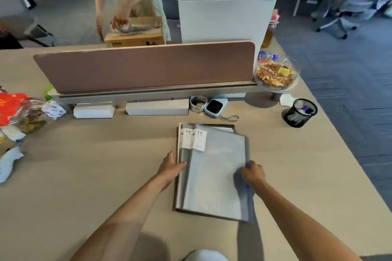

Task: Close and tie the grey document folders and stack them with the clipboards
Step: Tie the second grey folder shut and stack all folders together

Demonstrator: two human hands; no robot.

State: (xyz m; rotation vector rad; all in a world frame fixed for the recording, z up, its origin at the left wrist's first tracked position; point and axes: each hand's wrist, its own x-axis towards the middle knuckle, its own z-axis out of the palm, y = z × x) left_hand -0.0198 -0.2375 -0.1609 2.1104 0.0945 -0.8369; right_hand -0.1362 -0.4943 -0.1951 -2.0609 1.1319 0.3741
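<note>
Two folders (214,176) sit askew; my left hand (169,168) presses flat, right hand (252,172) pinches the edge to square them.

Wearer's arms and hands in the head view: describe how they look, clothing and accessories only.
Both forearms are bare up to the frame edge, with no sleeve in view. The left hand and right hand wear no gloves. No watch, bracelet or ring can be seen on either wrist or hand, though the picture is soft, so a thin ring could be missed.
</note>
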